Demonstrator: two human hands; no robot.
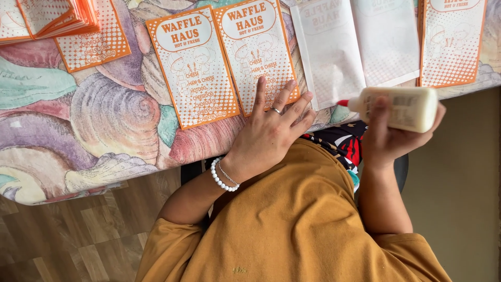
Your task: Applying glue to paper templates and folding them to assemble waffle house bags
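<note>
Stack of orange-edged paper bags (49, 18) at the far corner of the surface (78, 120), covered in a cloth with shell patterns. White blank-sided bags (360, 44) lying flat farther along. Wooden floor (68, 235) below.

Orange-and-white dotted paper bags (224, 65) lie on a pastel shell-patterned tablecloth (94, 120); glue bottle (404, 108) cream-white.

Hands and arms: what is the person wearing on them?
The left hand has a thin silver ring on one finger. Its wrist wears a bracelet of round white beads, with a fine silver chain beside it. The right hand shows no ring or bracelet. Both arms come out of loose mustard-yellow sleeves that end near the elbows.
</note>
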